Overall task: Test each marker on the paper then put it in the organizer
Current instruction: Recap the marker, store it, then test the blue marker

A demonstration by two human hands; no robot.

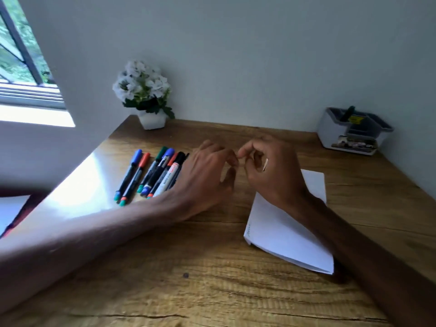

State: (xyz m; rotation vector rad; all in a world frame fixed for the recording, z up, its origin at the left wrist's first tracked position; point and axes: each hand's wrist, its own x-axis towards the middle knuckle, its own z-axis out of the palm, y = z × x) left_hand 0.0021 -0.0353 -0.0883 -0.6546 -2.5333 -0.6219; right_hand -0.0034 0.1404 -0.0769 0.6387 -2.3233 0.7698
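Several markers (153,173) lie side by side on the wooden desk (188,279), left of centre, with blue, red, green and black caps. My left hand (207,175) hovers over the right end of that row, its fingers loosely curled and holding nothing I can see. My right hand (271,171) is just beside it, above the far end of the folded white paper (283,230); its thumb and forefinger curl toward the left hand's fingertips with no marker between them. The grey-and-white organizer (354,134) stands at the back right, and one dark marker (348,113) stands in it.
A white pot of white flowers (146,95) sits at the desk's back left corner against the wall. A window (21,55) is at the far left. The desk's left edge runs diagonally past the markers. Another white sheet (9,211) lies off the desk at the left.
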